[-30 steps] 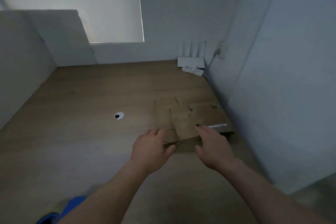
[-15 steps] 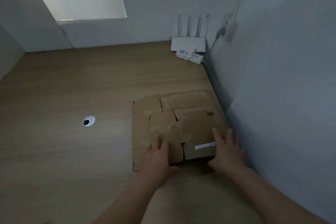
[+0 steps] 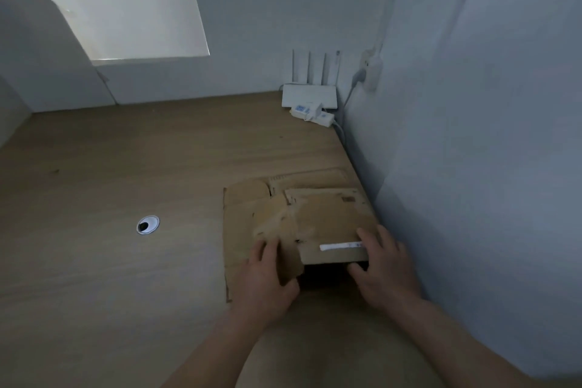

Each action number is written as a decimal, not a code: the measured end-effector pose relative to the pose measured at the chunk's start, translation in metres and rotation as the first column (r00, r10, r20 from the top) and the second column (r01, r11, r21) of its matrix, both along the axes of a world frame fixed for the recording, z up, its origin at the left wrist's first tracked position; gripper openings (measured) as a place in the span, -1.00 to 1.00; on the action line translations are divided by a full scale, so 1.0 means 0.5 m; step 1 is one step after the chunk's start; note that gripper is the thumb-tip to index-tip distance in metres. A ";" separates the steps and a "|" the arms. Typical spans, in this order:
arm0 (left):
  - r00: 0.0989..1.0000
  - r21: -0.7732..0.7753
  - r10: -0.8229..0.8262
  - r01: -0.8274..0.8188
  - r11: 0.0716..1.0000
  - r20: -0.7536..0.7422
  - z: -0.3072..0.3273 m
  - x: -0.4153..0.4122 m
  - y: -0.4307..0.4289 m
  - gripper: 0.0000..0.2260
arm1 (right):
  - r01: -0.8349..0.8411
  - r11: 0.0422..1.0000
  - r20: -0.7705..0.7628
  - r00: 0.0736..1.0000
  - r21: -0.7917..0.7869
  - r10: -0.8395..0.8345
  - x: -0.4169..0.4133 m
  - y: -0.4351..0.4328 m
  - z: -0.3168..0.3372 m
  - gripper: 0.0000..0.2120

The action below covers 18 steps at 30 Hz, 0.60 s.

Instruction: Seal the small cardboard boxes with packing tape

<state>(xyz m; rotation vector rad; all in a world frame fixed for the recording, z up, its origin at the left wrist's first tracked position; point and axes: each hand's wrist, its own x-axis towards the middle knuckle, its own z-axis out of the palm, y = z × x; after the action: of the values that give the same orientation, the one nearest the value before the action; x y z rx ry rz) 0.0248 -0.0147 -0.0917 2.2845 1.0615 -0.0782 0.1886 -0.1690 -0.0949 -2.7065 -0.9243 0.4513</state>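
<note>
Head view. My left hand [image 3: 264, 280] and right hand [image 3: 385, 268] are both on a small cardboard box [image 3: 330, 220], which sits at the right side of the table [image 3: 110, 277], close to the right wall [image 3: 472, 151].

The box is plain brown corrugated board with a matte, slightly scuffed top and soft, worn edges. Its near side gapes open and shows dark inside. A narrow white strip [image 3: 341, 246] runs along the near edge of the top panel.

My left hand pinches a loose flap [image 3: 288, 257] at the box's near left corner, fingers curled over the top and thumb underneath. My right hand grips the near right corner, fingers bent over the top panel and thumb against the front edge.

The box lies on a flattened cardboard sheet [image 3: 237, 230], also brown, whose rounded tabs and creases show at its far edge.

The table is a pale wood-grain surface, smooth and dull in the dim light. A round cable hole [image 3: 147, 224] with a light-coloured ring sits to the left of the sheet, well apart from it.

In the far right corner stand a white router [image 3: 310, 96] with four upright antennas and, just in front of it, a white power strip [image 3: 313, 113]. The walls are plain, and a bright pale panel [image 3: 132, 3] lights the far left.
</note>
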 end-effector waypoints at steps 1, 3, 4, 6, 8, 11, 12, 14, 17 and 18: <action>0.998 -0.022 0.024 -0.023 1.000 0.050 0.021 -0.013 -0.007 -0.18 | -0.019 0.998 0.044 0.999 0.066 0.016 -0.017 -0.002 0.021 -0.42; 0.984 -0.057 0.069 -0.060 0.997 0.164 0.065 -0.046 -0.022 -0.24 | -0.069 0.979 0.115 0.992 0.193 0.048 -0.059 -0.002 0.063 -0.53; 0.971 -0.068 0.094 -0.081 0.994 0.218 0.089 -0.066 -0.028 -0.31 | -0.086 0.963 0.145 0.988 0.254 0.050 -0.082 0.000 0.084 -0.57; 0.937 -0.065 0.142 -0.128 0.990 0.319 0.133 -0.112 -0.033 -0.52 | -0.104 0.937 0.191 0.981 0.335 0.040 -0.128 0.007 0.129 -0.64; 0.915 -0.039 0.171 -0.169 0.985 0.366 0.170 -0.167 -0.031 -0.75 | -0.109 0.945 0.188 0.981 0.309 0.052 -0.173 0.012 0.185 -0.76; 0.921 0.005 0.172 -0.186 0.983 0.349 0.213 -0.260 -0.027 -0.90 | -0.047 0.981 0.051 0.998 0.189 0.038 -0.235 0.018 0.260 -0.85; 0.928 0.026 0.157 -0.176 0.984 0.337 0.224 -0.293 -0.027 -0.92 | -0.029 0.986 0.017 1.000 0.163 0.026 -0.253 0.020 0.275 -0.86; 0.948 0.057 0.128 -0.151 0.987 0.292 0.240 -0.353 -0.030 -0.91 | -0.017 0.994 -0.023 1.000 0.104 0.020 -0.283 0.029 0.291 -0.87; 0.983 0.105 0.104 -0.121 0.987 0.153 0.233 -0.428 -0.039 -0.93 | 0.006 1.000 -0.150 0.989 0.028 -0.002 -0.332 0.038 0.281 -0.85; 0.987 0.088 0.112 -0.123 0.989 0.114 0.222 -0.447 -0.046 -0.92 | 0.007 1.000 -0.187 0.982 0.014 -0.005 -0.348 0.038 0.267 -0.86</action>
<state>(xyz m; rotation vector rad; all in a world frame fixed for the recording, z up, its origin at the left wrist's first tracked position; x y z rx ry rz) -0.1984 -0.0378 0.0195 2.2755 1.1622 0.1462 0.0146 -0.1498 0.0387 -2.5984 -0.8635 0.6819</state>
